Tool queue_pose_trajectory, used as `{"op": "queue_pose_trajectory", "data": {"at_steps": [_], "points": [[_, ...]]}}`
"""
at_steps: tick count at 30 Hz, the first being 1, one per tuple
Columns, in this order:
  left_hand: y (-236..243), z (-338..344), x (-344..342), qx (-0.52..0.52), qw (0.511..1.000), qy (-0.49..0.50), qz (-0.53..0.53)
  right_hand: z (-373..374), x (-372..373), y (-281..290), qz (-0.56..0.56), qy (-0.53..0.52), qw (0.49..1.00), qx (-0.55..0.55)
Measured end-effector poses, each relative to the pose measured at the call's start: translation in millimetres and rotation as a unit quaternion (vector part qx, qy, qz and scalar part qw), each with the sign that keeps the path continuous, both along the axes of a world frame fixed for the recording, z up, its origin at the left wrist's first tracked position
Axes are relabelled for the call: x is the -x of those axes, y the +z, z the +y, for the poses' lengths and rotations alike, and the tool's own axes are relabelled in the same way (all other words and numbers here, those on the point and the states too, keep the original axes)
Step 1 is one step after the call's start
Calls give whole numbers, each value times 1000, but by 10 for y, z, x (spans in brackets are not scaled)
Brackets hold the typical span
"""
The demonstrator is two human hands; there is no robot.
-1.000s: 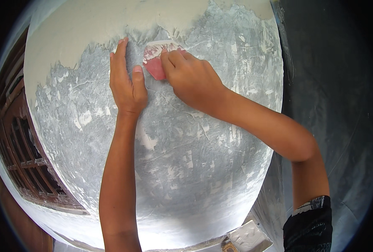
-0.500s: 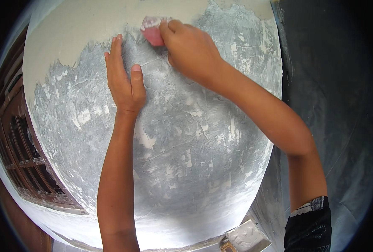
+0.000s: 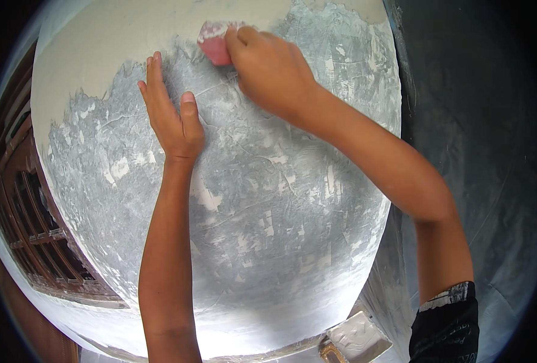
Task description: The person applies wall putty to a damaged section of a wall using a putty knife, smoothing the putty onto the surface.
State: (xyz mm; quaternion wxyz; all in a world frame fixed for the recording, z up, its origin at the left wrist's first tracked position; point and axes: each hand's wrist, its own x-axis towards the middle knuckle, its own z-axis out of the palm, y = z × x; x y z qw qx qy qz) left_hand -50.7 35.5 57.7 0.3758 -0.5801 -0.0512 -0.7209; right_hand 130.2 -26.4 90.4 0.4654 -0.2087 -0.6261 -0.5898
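The right grip (image 3: pixel 274 69) is covering one side of the pink scraper (image 3: pixel 216 48), which is showing slightly blurred. The lower edge is cutting off the left forearm (image 3: pixel 167 260), the black sleeve (image 3: pixel 445 327) and a brown object (image 3: pixel 330 351) too small to tell. The wall (image 3: pixel 129 36) is running past the upper edge

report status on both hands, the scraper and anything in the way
Right hand gripping pink putty scraper, whitish putty along its top edge. Left hand open, empty, at partly coated wall. No obstruction visible.
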Motion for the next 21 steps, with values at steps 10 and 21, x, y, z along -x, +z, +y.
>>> {"op": "queue_pose_trajectory", "data": {"at_steps": [10,21], "points": [[-24,-1,52,22,999,13,23,168,55,-578,-60,-60,995,52],[-4,62,-13,21,999,18,36,407,-317,97,34,-71,996,31]]}}
